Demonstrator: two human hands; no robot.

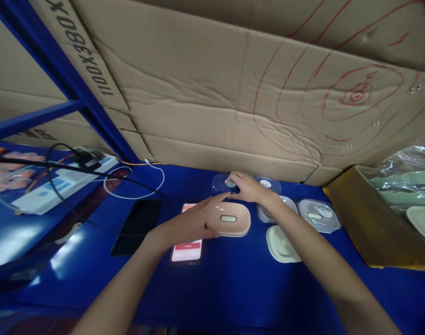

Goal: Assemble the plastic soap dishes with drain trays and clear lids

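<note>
My left hand (201, 217) is wrapped round the left end of a pink oval box (238, 218), which has a small cream-coloured oval in the middle of its top. The box lies on the blue table, just right of a lit phone (187, 251). Farther back, my right hand (246, 187) has its fingers curled over the right end of a clear plastic cover (219, 184), the thumb low at its near edge. A second clear cover (273, 185) lies behind this hand, partly hidden. My right forearm crosses above a cream oval tray (280, 244).
Right of my forearm stands a clear-covered box (320, 215), with another whitish box (289, 203) partly hidden. A yellow-brown carton (369, 223) with green and cream pieces is at the right. Left lie a dark phone (137, 228), a white cable (135, 197) and a power strip (64, 184).
</note>
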